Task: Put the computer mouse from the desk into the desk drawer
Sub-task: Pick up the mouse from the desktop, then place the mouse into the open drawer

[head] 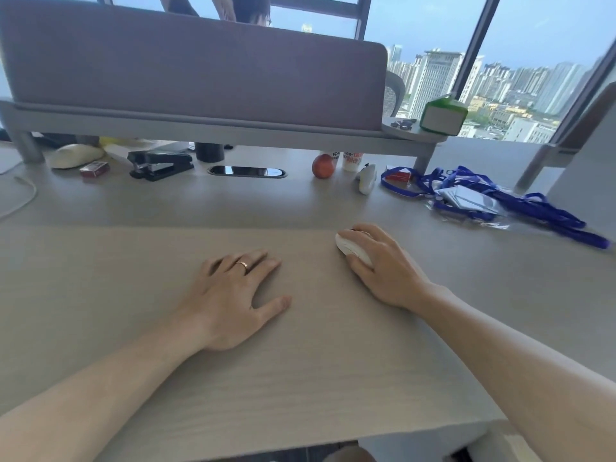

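Observation:
A white computer mouse (348, 245) lies on the pale wood desk (166, 208), right of centre. My right hand (386, 266) covers it from behind, fingers curled over its top and thumb against its left side; only its front left part shows. My left hand (233, 291) rests flat on the desk to the left of the mouse, fingers spread, a ring on one finger, holding nothing. No drawer is visible; the desk's front edge runs along the bottom of the view.
Along the back under a grey shelf: a black stapler (160, 164), a red box (95, 169), an apple (322, 165), a paper cup (352, 160), a white device (366, 178). Blue lanyards with badges (483, 198) lie right. A purple partition (193, 71) stands behind, a person beyond it.

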### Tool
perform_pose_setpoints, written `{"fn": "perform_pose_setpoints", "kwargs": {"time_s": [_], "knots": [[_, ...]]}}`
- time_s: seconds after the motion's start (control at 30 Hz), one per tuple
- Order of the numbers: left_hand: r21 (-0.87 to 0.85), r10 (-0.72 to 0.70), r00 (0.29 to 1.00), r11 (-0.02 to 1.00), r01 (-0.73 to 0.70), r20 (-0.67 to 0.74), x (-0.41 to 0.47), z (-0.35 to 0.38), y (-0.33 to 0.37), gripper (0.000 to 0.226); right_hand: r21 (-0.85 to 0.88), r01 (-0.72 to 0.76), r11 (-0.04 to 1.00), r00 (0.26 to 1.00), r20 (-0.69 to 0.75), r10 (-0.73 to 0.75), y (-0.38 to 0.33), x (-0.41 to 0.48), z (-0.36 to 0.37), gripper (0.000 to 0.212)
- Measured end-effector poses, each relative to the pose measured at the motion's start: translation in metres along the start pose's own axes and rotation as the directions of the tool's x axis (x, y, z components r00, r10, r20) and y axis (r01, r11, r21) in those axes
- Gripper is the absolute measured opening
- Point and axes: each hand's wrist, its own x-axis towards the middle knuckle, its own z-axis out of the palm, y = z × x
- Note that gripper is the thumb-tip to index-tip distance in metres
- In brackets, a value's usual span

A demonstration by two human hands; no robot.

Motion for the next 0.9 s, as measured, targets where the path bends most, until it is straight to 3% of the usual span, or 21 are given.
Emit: {"fn": "perform_pose_setpoints", "kwargs": {"time_s": [0.2,0.33,0.57,0.9], "knots": [[-0.031,-0.001,0.998,1.0,0.003,0.07,0.003,-0.006,0.019,0.089,-0.044,-0.105,0.993,0.994,-0.004,0.105,0.056,-0.102,-0.058,0.043],[-0.128,0.197,0.976,0.974,-0.185,0.089,0.008,-0.003,0.099,0.088,-0.082,-0.23,0.97,0.972,-0.06,0.225,0.09,-0.182,-0.101,0.042],[-0.208,0.54,0.835,0.833,-0.513,0.102,-0.014,0.036,0.251,0.079,-0.148,-0.383,0.912,0.922,-0.118,0.368,0.105,-0.311,-0.155,0.044],[-0.252,0.72,0.694,0.669,-0.699,-0.01,-0.036,0.068,0.345,0.08,-0.097,-0.539,0.836,0.84,-0.138,0.525,0.122,-0.42,-0.142,0.046]]}}
